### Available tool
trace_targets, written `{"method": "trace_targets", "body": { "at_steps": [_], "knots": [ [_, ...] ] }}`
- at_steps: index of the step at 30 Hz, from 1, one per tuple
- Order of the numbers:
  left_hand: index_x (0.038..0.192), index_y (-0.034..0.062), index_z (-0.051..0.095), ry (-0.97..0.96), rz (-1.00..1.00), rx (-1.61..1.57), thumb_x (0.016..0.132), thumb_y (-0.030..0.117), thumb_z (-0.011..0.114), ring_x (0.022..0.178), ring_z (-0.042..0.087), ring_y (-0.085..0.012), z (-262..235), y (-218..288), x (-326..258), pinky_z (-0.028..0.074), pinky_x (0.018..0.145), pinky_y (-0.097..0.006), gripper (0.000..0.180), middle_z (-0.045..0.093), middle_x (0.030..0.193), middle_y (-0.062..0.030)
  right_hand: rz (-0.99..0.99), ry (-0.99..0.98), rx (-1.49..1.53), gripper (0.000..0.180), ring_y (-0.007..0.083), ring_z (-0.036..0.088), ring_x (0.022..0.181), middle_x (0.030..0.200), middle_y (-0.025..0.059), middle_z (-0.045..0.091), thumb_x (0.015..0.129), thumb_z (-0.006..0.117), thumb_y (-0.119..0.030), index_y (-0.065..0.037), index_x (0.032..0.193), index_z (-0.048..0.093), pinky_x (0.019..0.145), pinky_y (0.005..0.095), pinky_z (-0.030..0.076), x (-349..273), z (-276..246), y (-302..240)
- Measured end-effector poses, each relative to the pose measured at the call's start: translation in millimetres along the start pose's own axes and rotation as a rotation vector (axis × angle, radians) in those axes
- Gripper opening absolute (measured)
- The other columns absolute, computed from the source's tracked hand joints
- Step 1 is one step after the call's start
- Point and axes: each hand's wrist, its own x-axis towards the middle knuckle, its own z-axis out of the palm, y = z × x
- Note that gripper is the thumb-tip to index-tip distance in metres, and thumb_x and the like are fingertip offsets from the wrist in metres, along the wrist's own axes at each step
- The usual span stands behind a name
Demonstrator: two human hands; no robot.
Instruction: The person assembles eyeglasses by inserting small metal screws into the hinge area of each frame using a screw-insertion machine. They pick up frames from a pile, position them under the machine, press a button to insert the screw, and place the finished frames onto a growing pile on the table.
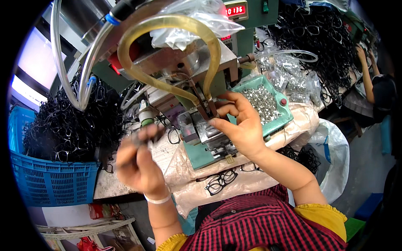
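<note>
Two bare hands are present at a green-and-steel machine. The right hand (247, 129) has bent fingers and thumb against the narrow, dark tool head (204, 110); whether anything is pinched there cannot be told. The left hand (144, 167), motion-blurred, is curled, with a dark item (156, 134) at its fingertips; outline and grip are indeterminate. Amber tubing (214, 46), smooth and translucent, loops above the right hand to the tool head. Right of that hand, a green tray (287, 118) bears small, silvery metal pieces (261, 102). Left of the left hand, tangled black spectacle frames (79, 125) fill a latticed blue plastic basket (54, 180). Below the hands, crinkled pinkish sheeting (188, 196) covers part of the scuffed worktop (109, 184). Far right, beyond the right hand, another person's arm (367, 83) shows above grey floor (364, 167).
</note>
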Motion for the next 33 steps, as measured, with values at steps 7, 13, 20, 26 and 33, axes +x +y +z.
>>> {"method": "trace_targets", "body": {
  "at_steps": [7, 13, 20, 26, 33],
  "knots": [
    [0.091, 0.0058, 0.063, -0.385, 0.045, 0.026, 0.089, 0.0, 0.059, 0.086, 0.068, -0.0262, 19, 14, -23, 0.057, 0.081, -0.042, 0.007, 0.069, 0.107, -0.0151, -0.257, -0.106, -0.638, 0.032, 0.0303, 0.064, 0.109, 0.117, 0.015, 0.066, 0.082, 0.068, -0.008, -0.002, 0.113, 0.066, 0.096, 0.0386, 0.049, 0, -48, -9],
    [0.085, 0.0122, 0.072, -0.622, 0.223, 0.204, 0.071, 0.01, 0.076, 0.079, 0.063, -0.0238, 43, 16, -25, 0.051, 0.085, -0.048, 0.015, 0.073, 0.103, -0.0038, -0.23, 0.181, -1.349, 0.021, 0.0388, 0.049, 0.126, 0.128, 0.0203, 0.058, 0.079, 0.073, -0.017, -0.009, 0.098, 0.073, 0.105, 0.0467, 0.04, 7, -140, 54],
    [0.086, 0.0108, 0.071, -0.609, 0.164, 0.158, 0.071, 0.009, 0.078, 0.078, 0.063, -0.0238, 44, 16, -24, 0.051, 0.086, -0.048, 0.016, 0.074, 0.103, -0.0053, -0.415, -0.124, -1.376, 0.019, 0.0349, 0.049, 0.127, 0.131, 0.0136, 0.056, 0.078, 0.071, -0.014, -0.009, 0.095, 0.065, 0.094, 0.0467, 0.045, 13, -118, 52],
    [0.106, 0.0111, 0.065, -0.335, 0.096, 0.366, 0.075, 0.002, 0.076, 0.107, 0.067, -0.0335, 26, 23, -80, 0.044, 0.104, -0.052, 0.035, 0.067, 0.12, -0.0143, -0.516, -0.031, -1.287, 0.021, 0.0389, 0.06, 0.107, 0.113, 0.0176, 0.064, 0.078, 0.065, -0.005, -0.002, 0.099, 0.064, 0.089, 0.0457, 0.049, 33, -130, 61],
    [0.118, 0.0021, 0.063, 0.24, -0.497, 1.047, 0.087, 0.024, 0.073, 0.102, 0.062, -0.035, -148, -141, -71, 0.048, 0.091, -0.042, 0.039, 0.066, 0.118, -0.0167, -0.328, 0.267, -1.044, 0.011, 0.0256, 0.068, 0.082, 0.09, 0.012, 0.072, 0.086, 0.07, -0.008, -0.004, 0.095, 0.073, 0.076, 0.0342, 0.052, 13, -135, 55]
  ]
}}
